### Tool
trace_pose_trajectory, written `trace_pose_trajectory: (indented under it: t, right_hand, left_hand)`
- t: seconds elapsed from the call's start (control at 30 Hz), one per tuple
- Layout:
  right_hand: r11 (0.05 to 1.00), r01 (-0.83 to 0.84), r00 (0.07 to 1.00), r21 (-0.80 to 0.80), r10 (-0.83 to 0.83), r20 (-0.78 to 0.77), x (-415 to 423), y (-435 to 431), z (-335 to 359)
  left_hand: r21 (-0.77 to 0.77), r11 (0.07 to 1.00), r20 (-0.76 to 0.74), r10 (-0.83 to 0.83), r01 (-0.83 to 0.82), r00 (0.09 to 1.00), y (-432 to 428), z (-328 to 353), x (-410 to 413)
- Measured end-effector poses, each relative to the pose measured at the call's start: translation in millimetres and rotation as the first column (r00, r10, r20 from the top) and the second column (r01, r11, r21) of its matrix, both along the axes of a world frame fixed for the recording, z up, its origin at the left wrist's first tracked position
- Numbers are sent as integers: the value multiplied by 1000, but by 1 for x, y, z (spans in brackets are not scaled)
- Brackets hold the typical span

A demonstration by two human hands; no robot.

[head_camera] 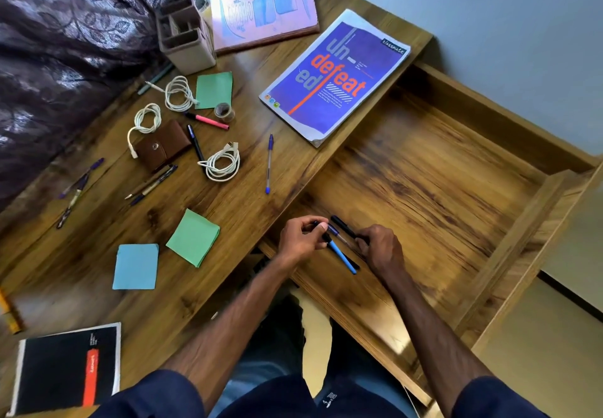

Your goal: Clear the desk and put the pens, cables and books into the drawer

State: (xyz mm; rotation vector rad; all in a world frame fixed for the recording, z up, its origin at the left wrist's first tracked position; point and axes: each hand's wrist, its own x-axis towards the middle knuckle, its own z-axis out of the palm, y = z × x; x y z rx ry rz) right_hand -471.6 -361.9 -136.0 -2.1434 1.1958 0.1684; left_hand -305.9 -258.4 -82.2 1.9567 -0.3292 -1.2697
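**PENS HELD OVER OPEN DRAWER: SET-DOWN PENDING**

The pens [342, 258] are a blue one, a black one and what looks like a clear-barrelled one. They are bunched between both hands, low over the near left corner of the open drawer [554, 195]. The left hand [301, 238] pinches their upper ends between thumb and curled fingers. The right hand [380, 249] curls its fingers round the black barrel on the opposite side. Blur hides whether any pen touches the drawer floor.

Judgement: the step in hand is laying this bunch in the drawer. To do it well, lower the barrels until they lie flat. Line them up against the near wall, then let go with both hands together so none rolls. Keeping them in this corner leaves the broad floor beyond the grip for the books.

Outward from the grip, a blue ballpoint [269, 163] lies on the desk [228, 221] just up and left. Farther that way are three coiled white cables [222, 163], a pink marker [208, 120] and more pens around a brown wallet [163, 146]. A purple notebook [336, 74] lies well beyond the grip, and a black notebook [68, 368] lies down and left. All await collection.
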Motion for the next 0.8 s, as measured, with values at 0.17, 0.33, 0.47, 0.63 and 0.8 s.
trace_pose_trajectory:
  t: [0.17, 0.33, 0.47, 0.63, 0.8]
  right_hand:
    - [1000, 26, 1000, 18, -26, -2, 2, 0, 0]
    - [978, 200, 965, -50, -188, 182, 8, 4, 18]
    - [970, 192, 931, 149, -228, 284, 10, 10, 37]
    - [975, 131, 959, 177, -170, 228, 5, 4, 38]
    - [979, 197, 970, 48, -202, 135, 2, -15, 24]
  left_hand:
    - [18, 1000, -14, 13, -13, 1000, -2, -2, 0]
    - [14, 999, 7, 50, -50, 999, -7, -2, -1]
    - [-20, 998, 41, 53, -52, 998, -14, 0, -3]
    - [-21, 998, 22, 60, -59, 998, -23, -2, -8]
    - [56, 997, 118, 44, -51, 992, -26, -5, -10]
